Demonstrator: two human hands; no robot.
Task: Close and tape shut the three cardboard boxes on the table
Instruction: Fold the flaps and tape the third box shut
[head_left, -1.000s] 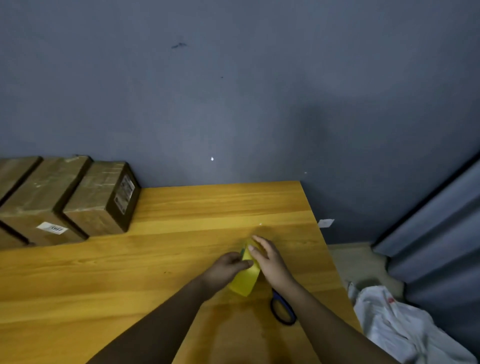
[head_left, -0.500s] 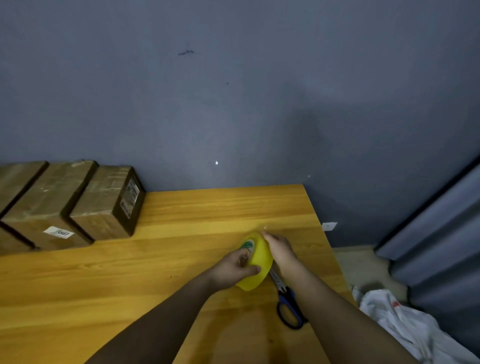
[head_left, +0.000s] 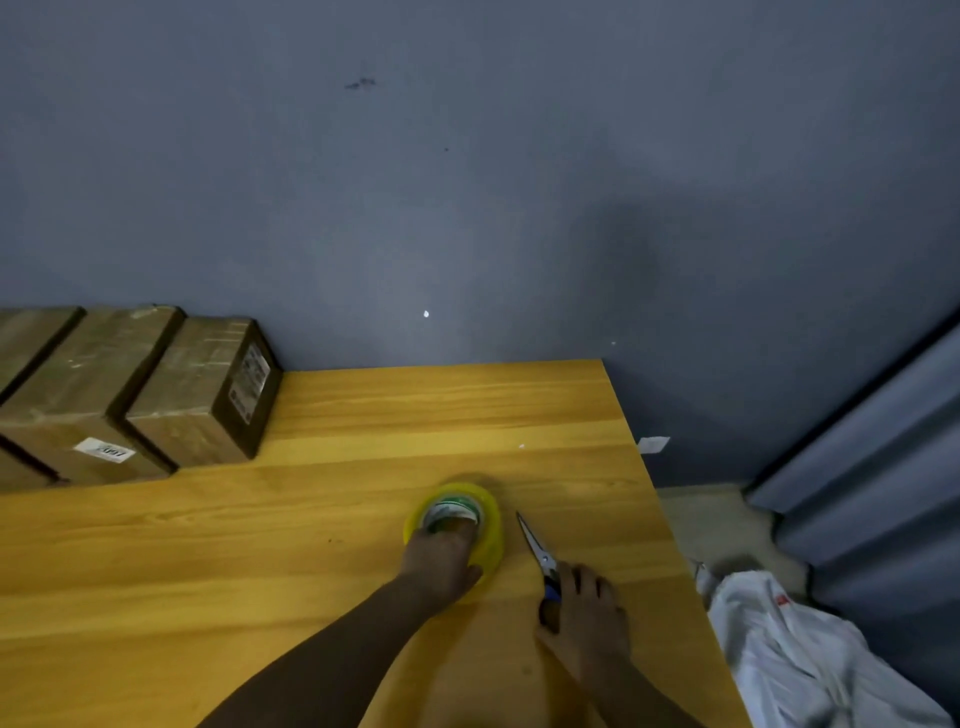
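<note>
Left hand (head_left: 441, 561) on tape roll (head_left: 467, 512) — right hand (head_left: 587, 613) on scissors (head_left: 540, 556)

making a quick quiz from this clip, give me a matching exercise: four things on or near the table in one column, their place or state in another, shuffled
Things:
1. tape roll
2. scissors
3. cardboard boxes
4. white cloth

Places or states:
A. in a row at the table's far left, against the wall
B. lying flat under the left hand
C. off the table's right edge, lower down
D. handles under the right hand, blades pointing away

Pairs: 1-B, 2-D, 3-A, 4-C
</note>
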